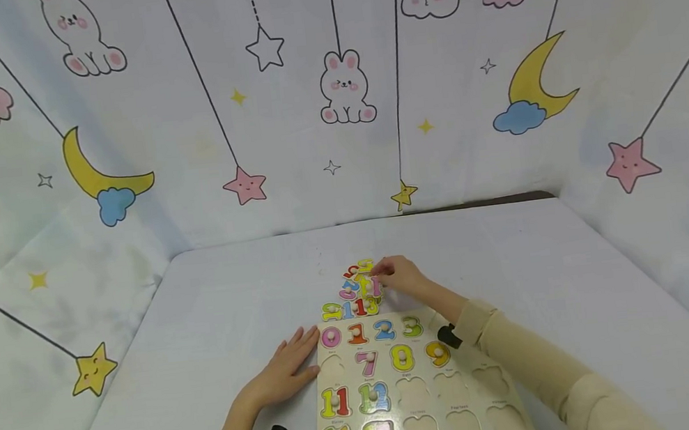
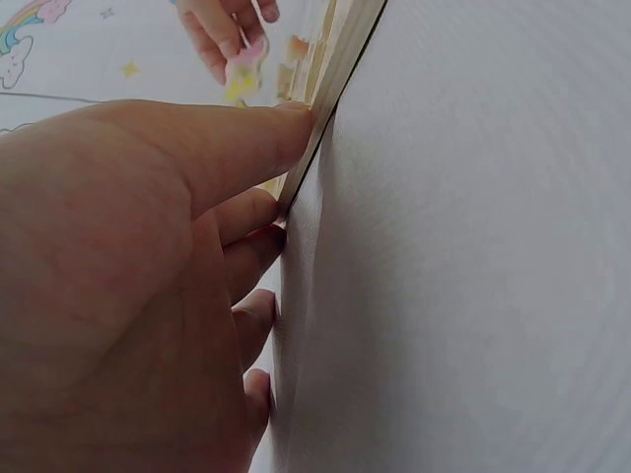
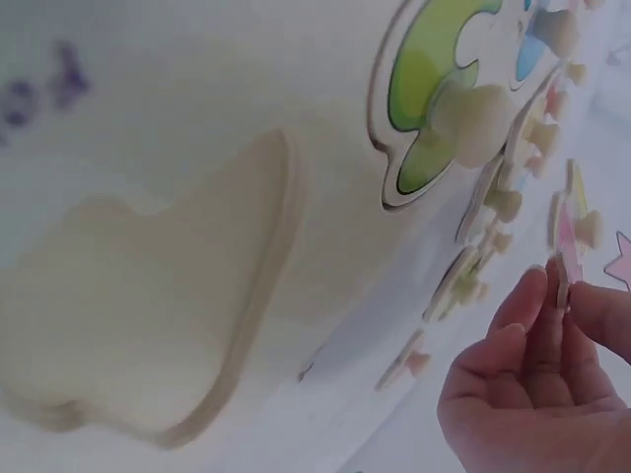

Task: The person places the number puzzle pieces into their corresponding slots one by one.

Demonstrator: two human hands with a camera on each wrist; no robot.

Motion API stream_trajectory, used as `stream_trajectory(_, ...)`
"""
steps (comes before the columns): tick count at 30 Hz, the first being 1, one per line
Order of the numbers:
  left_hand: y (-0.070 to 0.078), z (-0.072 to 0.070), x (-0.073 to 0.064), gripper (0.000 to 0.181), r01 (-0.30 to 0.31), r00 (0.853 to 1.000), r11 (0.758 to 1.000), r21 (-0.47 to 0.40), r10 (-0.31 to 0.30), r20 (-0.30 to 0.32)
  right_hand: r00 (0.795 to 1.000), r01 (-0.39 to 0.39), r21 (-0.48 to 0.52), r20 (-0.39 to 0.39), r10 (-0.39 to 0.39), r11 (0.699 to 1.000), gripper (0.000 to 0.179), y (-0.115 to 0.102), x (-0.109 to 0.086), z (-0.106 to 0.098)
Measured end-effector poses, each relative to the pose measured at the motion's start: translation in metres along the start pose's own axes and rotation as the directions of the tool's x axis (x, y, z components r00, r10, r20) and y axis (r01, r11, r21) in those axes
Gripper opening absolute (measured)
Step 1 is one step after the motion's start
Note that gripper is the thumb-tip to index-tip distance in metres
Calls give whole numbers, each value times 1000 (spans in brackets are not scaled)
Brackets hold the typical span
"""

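Observation:
My left hand (image 1: 279,372) lies flat on the table at the left side of a wooden number puzzle board (image 1: 347,376). In the left wrist view its thumb and fingertips touch the board's edge (image 2: 340,69). Beyond the board's far edge, my right hand (image 1: 401,275) pinches a pink-and-yellow number puzzle piece (image 3: 566,232) between thumb and fingers. That piece stands on edge in the right wrist view, its knob facing away from the palm. More knobbed number pieces (image 1: 349,310) lie loosely together beneath and beside it.
Fitted pieces include a pink zero (image 1: 331,337), a yellow eight (image 1: 401,358) and an eleven (image 1: 335,402). Several recesses (image 1: 412,394) in the board hold no piece. The white table (image 1: 232,290) is enclosed by a patterned cloth backdrop (image 1: 304,135).

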State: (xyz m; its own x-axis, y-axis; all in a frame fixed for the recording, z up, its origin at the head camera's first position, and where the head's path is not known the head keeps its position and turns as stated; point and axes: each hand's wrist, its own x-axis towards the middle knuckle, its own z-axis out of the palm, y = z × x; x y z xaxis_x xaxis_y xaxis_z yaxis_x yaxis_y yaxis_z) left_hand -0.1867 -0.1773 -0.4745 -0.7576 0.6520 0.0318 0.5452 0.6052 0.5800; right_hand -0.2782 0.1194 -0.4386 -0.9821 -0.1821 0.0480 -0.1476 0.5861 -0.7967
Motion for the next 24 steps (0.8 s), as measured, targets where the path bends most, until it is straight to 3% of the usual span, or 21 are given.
stream_trajectory(7,-4,2,1,61,-15,1000,1000,11,15,-6,990,-105,179,108,86,978,24,3,-17,-16)
stream_trajectory(13,-4,1,2,61,-2,1000,1000,11,2,2,975,-153,178,187,119,972,22,3,-31,-26)
stream_trajectory(19,-1,-1,1,61,9,1000,1000,12,-9,9,934,-221,242,332,133,945,20,5,-46,-25)
stream_trajectory(24,1,-2,1,60,6,1000,1000,6,-6,9,904,-191,284,425,55,940,20,9,-57,-24)
